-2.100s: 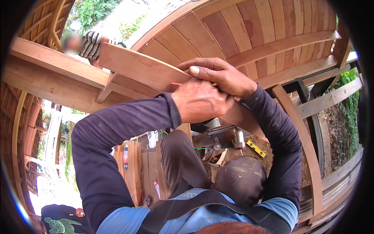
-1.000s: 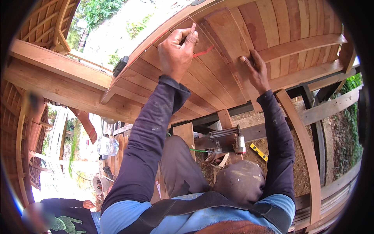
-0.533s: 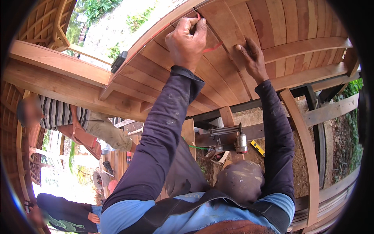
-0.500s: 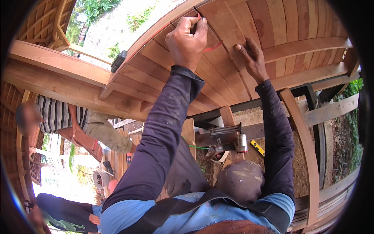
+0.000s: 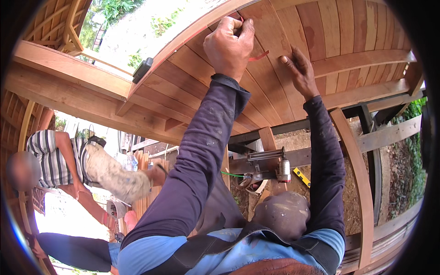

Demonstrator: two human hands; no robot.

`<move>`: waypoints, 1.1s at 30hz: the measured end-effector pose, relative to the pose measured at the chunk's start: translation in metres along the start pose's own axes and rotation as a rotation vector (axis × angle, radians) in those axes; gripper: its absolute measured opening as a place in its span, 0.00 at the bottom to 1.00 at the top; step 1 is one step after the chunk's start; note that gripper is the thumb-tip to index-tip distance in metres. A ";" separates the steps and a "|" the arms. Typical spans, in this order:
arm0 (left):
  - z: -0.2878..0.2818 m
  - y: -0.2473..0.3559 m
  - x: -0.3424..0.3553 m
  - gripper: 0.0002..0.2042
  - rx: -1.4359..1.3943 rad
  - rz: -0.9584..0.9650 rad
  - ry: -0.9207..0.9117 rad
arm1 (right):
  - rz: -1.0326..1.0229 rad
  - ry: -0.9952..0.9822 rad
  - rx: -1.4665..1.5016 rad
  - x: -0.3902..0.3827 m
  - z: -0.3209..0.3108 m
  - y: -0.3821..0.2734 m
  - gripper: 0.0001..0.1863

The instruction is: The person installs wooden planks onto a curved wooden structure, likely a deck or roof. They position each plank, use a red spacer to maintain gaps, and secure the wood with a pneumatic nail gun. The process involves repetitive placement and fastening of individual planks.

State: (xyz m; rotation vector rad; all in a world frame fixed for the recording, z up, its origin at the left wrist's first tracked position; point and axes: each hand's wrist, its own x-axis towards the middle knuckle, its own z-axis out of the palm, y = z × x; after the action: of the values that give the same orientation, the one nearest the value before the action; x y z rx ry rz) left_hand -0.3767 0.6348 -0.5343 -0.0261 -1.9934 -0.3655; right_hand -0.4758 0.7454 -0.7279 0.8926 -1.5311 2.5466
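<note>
Overhead in the upper middle, my left hand (image 5: pixel 229 49) is closed in a pinch against the wooden planks (image 5: pixel 270 34). Between its fingertips is part of a thin red strip (image 5: pixel 259 56), whose loose curled end shows right of the hand. More red runs along the planks' curved outer edge to the left. My right hand (image 5: pixel 300 71) is raised beside it, thumb and fingers apart, its fingertips at or close to the planks; whether they touch is unclear. It holds nothing I can see. A dark box-shaped object (image 5: pixel 142 69) sits on the edge at left.
Below my arms are a nail gun (image 5: pixel 283 170) with a green hose and a yellow spirit level (image 5: pixel 301 178). A curved wooden beam (image 5: pixel 357 183) stands at right. At left, a co-worker in a striped shirt (image 5: pixel 59 156) holds a reddish board (image 5: pixel 94 208); another person (image 5: pixel 75 252) is below.
My left hand appears slightly farther right, still pinching the red strip. The right hand stays nearly in place. The striped-shirt co-worker and the board have shifted down and left in view.
</note>
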 end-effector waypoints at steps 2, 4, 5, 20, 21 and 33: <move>0.001 0.000 0.000 0.13 -0.005 -0.001 0.000 | 0.009 -0.009 -0.002 0.001 -0.002 0.000 0.35; 0.003 -0.002 -0.001 0.13 -0.017 -0.015 -0.004 | 0.021 -0.005 -0.016 0.001 -0.004 0.003 0.35; 0.004 -0.002 -0.002 0.13 -0.008 -0.010 0.000 | 0.028 0.003 -0.026 0.001 -0.004 0.006 0.35; 0.003 0.003 -0.001 0.13 0.007 -0.009 0.008 | 0.043 -0.022 -0.029 0.004 -0.007 0.007 0.37; 0.003 0.002 -0.001 0.13 0.004 -0.009 0.012 | 0.048 -0.031 -0.020 0.004 -0.008 0.008 0.37; 0.003 0.003 -0.002 0.13 0.023 0.011 0.018 | 0.096 -0.057 -0.022 0.004 -0.009 0.004 0.39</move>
State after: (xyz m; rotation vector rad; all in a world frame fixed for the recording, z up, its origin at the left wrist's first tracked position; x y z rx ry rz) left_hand -0.3783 0.6383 -0.5364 -0.0193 -1.9783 -0.3343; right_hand -0.4845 0.7495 -0.7321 0.9185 -1.6535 2.5852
